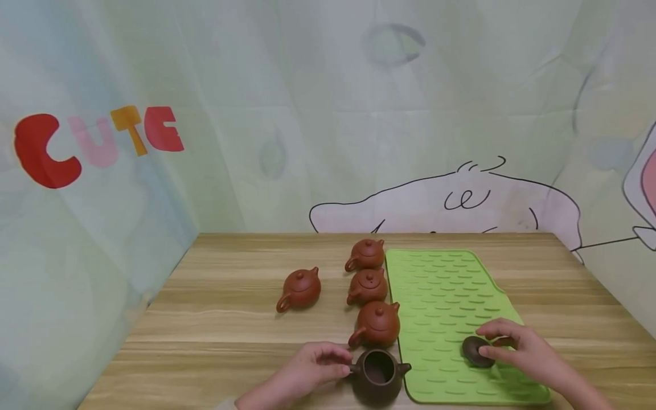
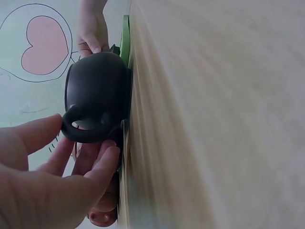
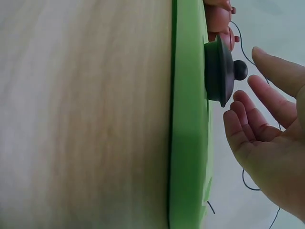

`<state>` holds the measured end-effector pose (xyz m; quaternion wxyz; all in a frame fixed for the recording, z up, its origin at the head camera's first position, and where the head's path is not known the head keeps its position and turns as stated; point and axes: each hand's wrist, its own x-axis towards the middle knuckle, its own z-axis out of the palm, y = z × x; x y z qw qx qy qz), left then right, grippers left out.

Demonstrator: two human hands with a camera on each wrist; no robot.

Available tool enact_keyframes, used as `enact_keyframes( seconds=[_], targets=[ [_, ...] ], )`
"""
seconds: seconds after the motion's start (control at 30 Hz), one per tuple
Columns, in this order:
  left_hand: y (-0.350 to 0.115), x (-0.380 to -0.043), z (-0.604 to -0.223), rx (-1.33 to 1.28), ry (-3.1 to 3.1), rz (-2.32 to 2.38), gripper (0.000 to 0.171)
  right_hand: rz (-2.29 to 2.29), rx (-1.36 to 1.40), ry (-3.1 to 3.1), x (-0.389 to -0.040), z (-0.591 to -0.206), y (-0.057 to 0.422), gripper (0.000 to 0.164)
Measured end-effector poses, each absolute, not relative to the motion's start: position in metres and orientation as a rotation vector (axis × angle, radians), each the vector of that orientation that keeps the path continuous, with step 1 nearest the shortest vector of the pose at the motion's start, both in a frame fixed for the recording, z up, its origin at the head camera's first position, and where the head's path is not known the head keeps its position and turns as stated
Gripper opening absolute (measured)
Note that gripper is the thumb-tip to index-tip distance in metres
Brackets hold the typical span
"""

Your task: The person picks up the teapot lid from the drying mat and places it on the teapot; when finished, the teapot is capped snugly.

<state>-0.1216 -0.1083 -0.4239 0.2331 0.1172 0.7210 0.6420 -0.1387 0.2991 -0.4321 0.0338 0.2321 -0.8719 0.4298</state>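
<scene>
A dark brown teapot without its lid stands at the near left edge of the green mat. My left hand pinches its looped handle between thumb and fingers. The dark round lid lies knob up on the mat. My right hand is beside it, fingers spread. In the right wrist view, thumb and forefinger stand just off the knob, with a small gap. Reddish-brown teapots with lids on line up behind the dark one: a near one, a middle one and a far one.
Another reddish-brown teapot stands apart to the left on the wooden table. The green ridged mat covers the right middle of the table. A printed curtain hangs behind.
</scene>
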Motion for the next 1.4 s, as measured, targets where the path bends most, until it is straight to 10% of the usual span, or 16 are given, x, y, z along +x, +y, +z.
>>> enact_keyframes(
  seconds=[1.4],
  targets=[
    [-0.1091,-0.1211,-0.4224,0.356,1.951,1.775,0.021,1.266,0.73,-2.777,-0.1429,-0.4305,0.2954,0.015]
  ],
)
